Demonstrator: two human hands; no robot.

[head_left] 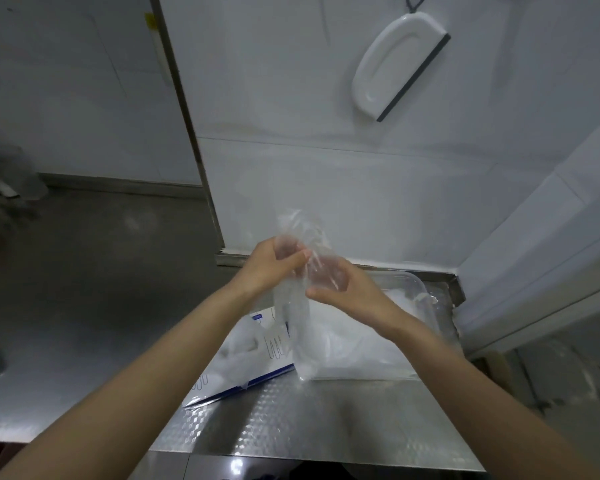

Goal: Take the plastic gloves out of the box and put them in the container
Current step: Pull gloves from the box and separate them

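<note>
Both forearms are showing bare along their whole visible length, coming in from seven o'clock and five o'clock. The left hand [267, 268] and the right hand [355, 292] are showing bare too, slim-fingered.

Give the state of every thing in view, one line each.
Left hand: grips the gloves.
Right hand: grips the gloves.
Gloves: held up off the counter.
Box: lying on the counter.
Container: open-topped, holds crumpled plastic.
Squeegee: hanging on the wall.
</note>
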